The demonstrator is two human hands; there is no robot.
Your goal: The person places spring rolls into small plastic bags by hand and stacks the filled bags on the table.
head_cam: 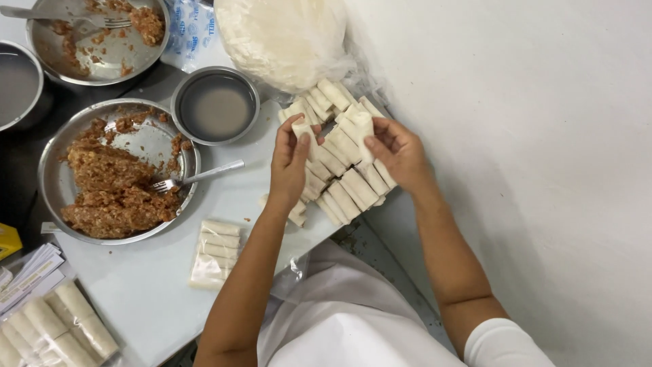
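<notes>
A white table holds the things. On it sits a big metal pan with brown meat filling and a fork. Just beside it stands a small metal bowl of cloudy water. Another pan with bits of filling sits at the top. A stack of thin round wrappers lies near the top edge. A pile of white rolls lies on the table, and a small clear bag of rolls lies below it.
</notes>
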